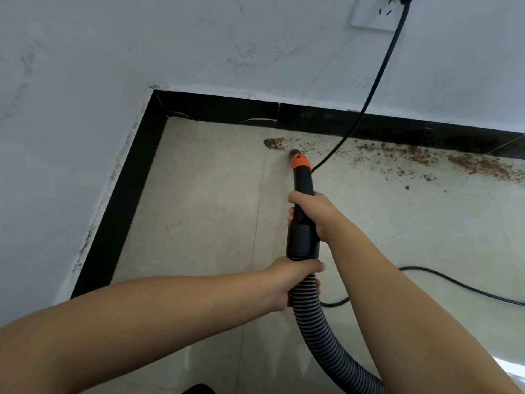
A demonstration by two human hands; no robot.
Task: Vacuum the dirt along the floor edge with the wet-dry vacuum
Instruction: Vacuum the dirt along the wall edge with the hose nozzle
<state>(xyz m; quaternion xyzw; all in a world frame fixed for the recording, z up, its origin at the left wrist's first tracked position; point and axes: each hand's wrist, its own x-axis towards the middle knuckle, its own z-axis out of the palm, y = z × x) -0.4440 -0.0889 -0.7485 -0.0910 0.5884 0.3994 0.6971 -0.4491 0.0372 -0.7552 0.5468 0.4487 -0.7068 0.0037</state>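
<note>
Both hands wrap one nozzle (302, 194): right hand (312, 214) ahead, left hand (287, 280) behind on the hose (318, 331). Its long axis points away at the dirt (426, 160) by the baseboard (369, 123).

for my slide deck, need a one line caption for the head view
Both hands, left and right, aim the vacuum nozzle at dirt along the baseboard.
</note>
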